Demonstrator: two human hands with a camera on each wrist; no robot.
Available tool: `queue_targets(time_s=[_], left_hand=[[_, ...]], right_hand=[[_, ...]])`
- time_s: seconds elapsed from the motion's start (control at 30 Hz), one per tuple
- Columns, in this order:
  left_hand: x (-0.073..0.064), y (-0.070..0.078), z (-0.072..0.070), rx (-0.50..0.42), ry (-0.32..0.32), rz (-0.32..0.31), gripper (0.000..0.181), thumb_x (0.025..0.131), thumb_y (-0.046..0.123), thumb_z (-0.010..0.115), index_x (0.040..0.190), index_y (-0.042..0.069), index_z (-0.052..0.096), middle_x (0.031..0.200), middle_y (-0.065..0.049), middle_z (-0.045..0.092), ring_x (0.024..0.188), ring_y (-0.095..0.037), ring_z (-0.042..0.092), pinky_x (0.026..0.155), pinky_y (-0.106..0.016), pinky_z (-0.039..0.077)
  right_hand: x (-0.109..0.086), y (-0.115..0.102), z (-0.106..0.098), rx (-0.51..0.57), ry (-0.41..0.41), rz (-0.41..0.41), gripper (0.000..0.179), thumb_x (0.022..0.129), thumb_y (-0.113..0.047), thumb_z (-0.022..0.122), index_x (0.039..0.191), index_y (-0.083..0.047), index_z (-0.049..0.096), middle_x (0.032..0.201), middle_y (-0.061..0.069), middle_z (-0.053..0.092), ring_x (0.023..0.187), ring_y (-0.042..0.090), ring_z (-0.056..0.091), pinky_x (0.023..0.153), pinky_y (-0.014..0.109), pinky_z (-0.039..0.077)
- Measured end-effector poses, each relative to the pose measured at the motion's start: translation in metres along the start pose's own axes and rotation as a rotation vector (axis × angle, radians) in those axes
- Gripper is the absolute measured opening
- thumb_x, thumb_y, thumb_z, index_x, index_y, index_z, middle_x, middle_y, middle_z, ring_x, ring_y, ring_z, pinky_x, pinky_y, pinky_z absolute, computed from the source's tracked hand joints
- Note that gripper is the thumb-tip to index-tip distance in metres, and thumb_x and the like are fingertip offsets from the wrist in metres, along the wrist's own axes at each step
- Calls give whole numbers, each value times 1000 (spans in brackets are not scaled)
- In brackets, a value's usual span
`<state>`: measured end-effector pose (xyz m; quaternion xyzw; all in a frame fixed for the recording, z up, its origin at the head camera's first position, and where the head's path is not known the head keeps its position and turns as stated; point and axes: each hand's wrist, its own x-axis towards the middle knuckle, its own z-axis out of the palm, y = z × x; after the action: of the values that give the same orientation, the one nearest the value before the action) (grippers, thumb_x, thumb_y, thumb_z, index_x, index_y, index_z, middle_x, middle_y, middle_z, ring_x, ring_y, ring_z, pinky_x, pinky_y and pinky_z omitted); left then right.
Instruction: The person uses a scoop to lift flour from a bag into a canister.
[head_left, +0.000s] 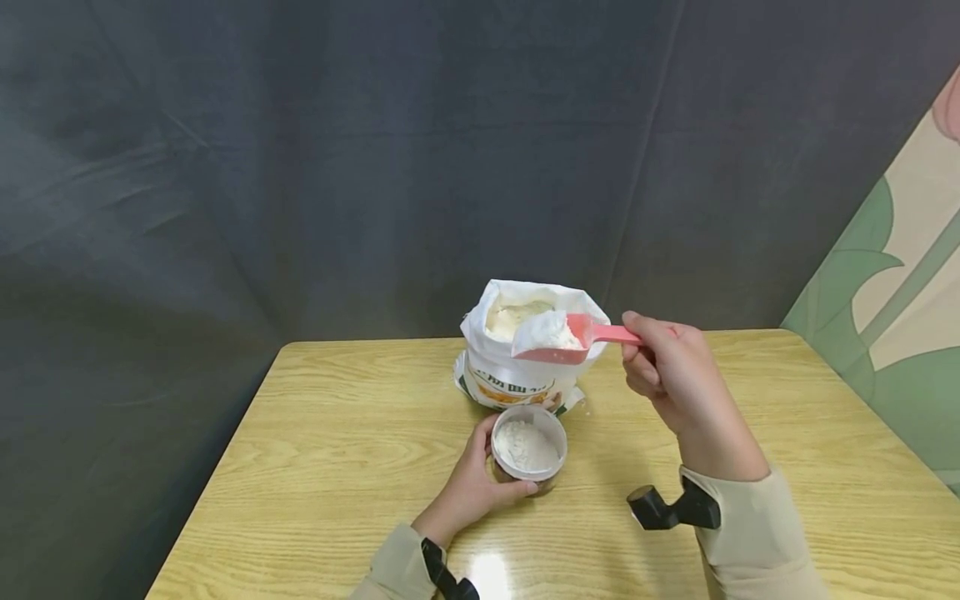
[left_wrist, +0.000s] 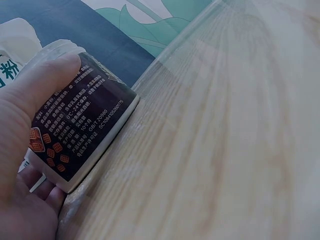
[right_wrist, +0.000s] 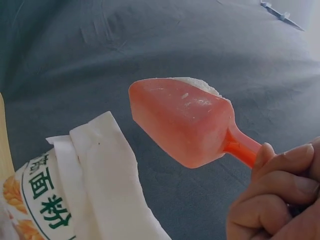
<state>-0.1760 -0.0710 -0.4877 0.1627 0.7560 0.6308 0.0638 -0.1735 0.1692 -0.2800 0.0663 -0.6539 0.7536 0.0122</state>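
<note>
My right hand (head_left: 678, 379) grips the handle of a pink scoop (head_left: 558, 354), which carries a heap of white flour (head_left: 546, 332). In the head view the scoop overlaps the mouth of an open white flour bag (head_left: 498, 357); the right wrist view shows the scoop's underside (right_wrist: 182, 125) raised above the bag's rim (right_wrist: 107, 165). My left hand (head_left: 476, 487) holds a round plastic tub (head_left: 552, 433) on the table, thumb at the near side and fingers behind. Some flour lies inside the tub. Its dark printed label (left_wrist: 85, 115) faces the left wrist camera.
The wooden table (head_left: 345, 433) reaches back to a dark grey curtain (head_left: 420, 167). A panel with painted green leaves (head_left: 847, 267) stands along the right edge. Each sleeve has a black wrist camera mount (head_left: 697, 504). The flour bag stands directly behind the tub.
</note>
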Motion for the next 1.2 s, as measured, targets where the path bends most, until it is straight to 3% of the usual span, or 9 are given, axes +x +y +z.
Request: queue_targets(time_s=[0.33,0.73,0.93,1.2], left_hand=[[0,1,-1,-6,-7,14,101,73,23,92,153,18,31,155,-6,38,143,-30,38,119,-53,25],[-1,-1,0,-2,-13,15,99,75,21,91,154,18,30,155,-6,38,143,-31,38,118,-55,26],[-1,-3,-1,-11,-10,-18,100,76,24,91,154,23,29,156,-3,37,144,-27,36,119,-53,24],[0,0,-2,-23,-4,-2,100,74,21,92,153,22,31,156,-2,38,144,-27,37,119,-53,23]], right_hand=[[-14,20,0,97,-55,-42,52,107,-13,46,58,-10,61,45,-1,33,46,21,13,46,35,4],[-20,50,-10,164,-102,0,55,108,-10,42,57,-12,64,45,-7,41,47,18,15,47,34,4],[-16,62,-14,138,-158,19,54,108,-10,42,59,-14,65,47,-9,44,46,16,18,46,34,5],[-8,72,-20,69,-227,52,53,108,-11,41,60,-15,62,47,-9,40,46,17,18,46,36,7]])
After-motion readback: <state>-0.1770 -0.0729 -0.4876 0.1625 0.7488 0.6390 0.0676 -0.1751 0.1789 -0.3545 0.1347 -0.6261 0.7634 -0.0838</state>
